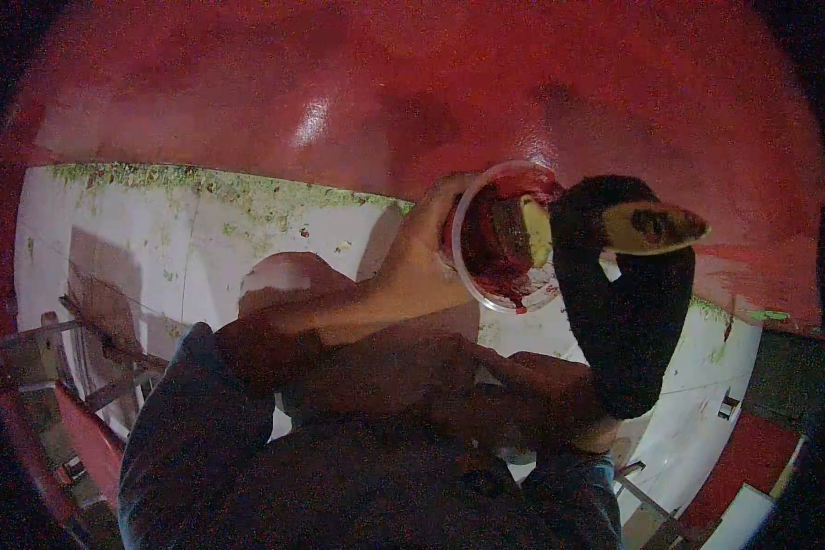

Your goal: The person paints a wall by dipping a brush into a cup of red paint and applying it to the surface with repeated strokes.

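My left hand [422, 238] is wrapped round a clear plastic cup [472, 275], tipped so its mouth faces me. Dark red paint [486, 243] coats the inside and streaks the rim. A paintbrush [539, 231] has its bristle end inside the cup; its pale yellow part shows there. On my right hand [619, 284] is a black glove, closed around the brush. The wooden handle's end sticks out past the glove on the right. Most of the gloved fingers blend into dark shadow.
A large glossy red surface [339, 82] spans the top, close beyond the cup. Under it lies a white surface [156, 225] with green and brown specks along the border. Metal bars [110, 344] stand at lower left; a red panel [742, 477] is at lower right.
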Motion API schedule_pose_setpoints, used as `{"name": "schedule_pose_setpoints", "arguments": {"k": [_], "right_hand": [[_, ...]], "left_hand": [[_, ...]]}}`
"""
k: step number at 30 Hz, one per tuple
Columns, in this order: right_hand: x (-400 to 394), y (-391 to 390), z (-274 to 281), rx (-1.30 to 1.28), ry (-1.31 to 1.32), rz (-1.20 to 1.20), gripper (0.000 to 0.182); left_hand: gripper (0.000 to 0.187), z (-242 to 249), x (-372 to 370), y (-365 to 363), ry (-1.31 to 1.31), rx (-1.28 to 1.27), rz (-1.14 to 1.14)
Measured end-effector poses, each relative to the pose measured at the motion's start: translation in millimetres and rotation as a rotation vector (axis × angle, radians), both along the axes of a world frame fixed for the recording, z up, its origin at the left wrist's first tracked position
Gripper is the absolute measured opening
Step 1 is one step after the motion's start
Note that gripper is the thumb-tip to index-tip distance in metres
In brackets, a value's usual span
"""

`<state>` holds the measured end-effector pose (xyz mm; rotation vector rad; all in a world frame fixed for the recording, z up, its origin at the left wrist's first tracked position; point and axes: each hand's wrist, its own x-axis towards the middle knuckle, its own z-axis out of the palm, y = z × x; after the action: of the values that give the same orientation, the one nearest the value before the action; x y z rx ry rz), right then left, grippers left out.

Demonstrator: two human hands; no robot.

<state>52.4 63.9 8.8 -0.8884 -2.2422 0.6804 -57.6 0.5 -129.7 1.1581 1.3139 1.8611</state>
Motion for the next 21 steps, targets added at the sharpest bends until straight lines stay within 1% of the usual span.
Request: {"name": "schedule_pose_setpoints", "arguments": {"k": [1, 3, 4, 6, 9, 13, 14, 16, 17, 18, 19, 20, 21], "right_hand": [[-0.4, 1.0, 2.4, 0.007, -0.02, 0.0, 0.015], [-0.9, -16.8, 5.8, 0.02, -0.059, -0.001, 0.015], [-1.9, -9.5, 8.2, 0.026, -0.078, -0.002, 0.015], [-4.7, -14.1, 12.0, 0.038, -0.118, -0.004, 0.014], [-10.4, -9.7, 19.1, 0.059, -0.177, -0.005, 0.014], [-18.1, -10.7, 27.4, 0.082, -0.256, -0.006, 0.014], [-17.7, -17.4, 29.4, 0.09, -0.276, -0.006, 0.014], [-17.2, -11.1, 34.3, 0.103, -0.315, -0.007, 0.014], [-7.1, -0.1, 30.3, 0.103, -0.314, -0.008, 0.014], [12.6, 20.3, 22.5, -0.244, 0.008, 0.127, 0.016], [24.1, 32.0, 16.5, -0.586, 0.336, 0.259, 0.017], [25.4, 32.8, 14.2, -0.583, 0.336, 0.26, 0.017], [26.6, 32.8, 12.7, -0.474, 0.319, 0.156, 0.018]], "left_hand": [[0.08, 0.8, -0.7, 0.1, 0.0, 0.0, -0.001], [0.079, 6.6, -3.1, 0.5, 0.179, 0.092, 0.078], [0.079, 7.7, -2.3, -0.4, 0.179, 0.092, 0.076], [0.078, 9.0, 0.2, -2.5, 0.036, -0.001, 0.017], [0.078, 6.9, 1.3, -0.5, -0.013, 0.019, 0.002], [0.077, -0.8, 0.7, 1.8, 0.027, 0.039, 0.015], [0.077, -1.8, 2.2, 2.0, -0.013, 0.024, 0.021], [0.077, -1.9, 2.5, 3.3, -0.052, 0.009, 0.025], [0.078, -1.3, 1.2, 4.9, -0.119, 0.01, 0.003], [0.079, -0.6, 0.5, 6.1, -0.186, 0.013, -0.019], [0.079, -1.4, 1.5, 6.2, -0.185, 0.015, -0.019], [0.079, -1.6, 3.2, 5.8, -0.212, 0.041, -0.006], [0.079, -1.6, 3.9, 5.9, -0.238, 0.068, 0.007]]}}
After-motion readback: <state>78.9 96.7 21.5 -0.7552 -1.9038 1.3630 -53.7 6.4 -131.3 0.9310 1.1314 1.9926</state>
